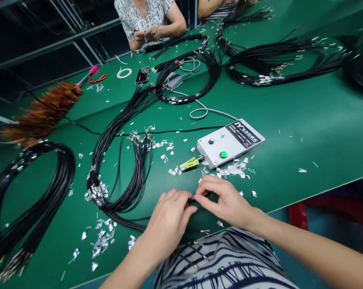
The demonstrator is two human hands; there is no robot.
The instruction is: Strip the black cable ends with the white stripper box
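Note:
Near the table's front edge, my left hand (172, 212) is closed around a black cable, whose end sticks out at its fingertips. My right hand (219, 196) pinches at that same cable end, thumb against forefinger; the tip itself is mostly hidden. Several stripped cable ends (201, 255) with coloured wires hang below my hands against the striped shirt. Just beyond my hands lies a grey-white box (213, 146) with a green button, a knob and a yellow-green clip (189, 163) on its shaft. To the left curves a bundle of black cables (109, 140) running toward my left hand.
Foil scraps (234, 169) litter the green table (290, 136). Coiled cable bundles (284, 78) lie at the back, with another coil (58, 168) at the left. A feather duster (49, 106), red-handled scissors (97, 78), tape roll (124, 73) and phone (142, 75) sit farther off. Co-workers sit opposite.

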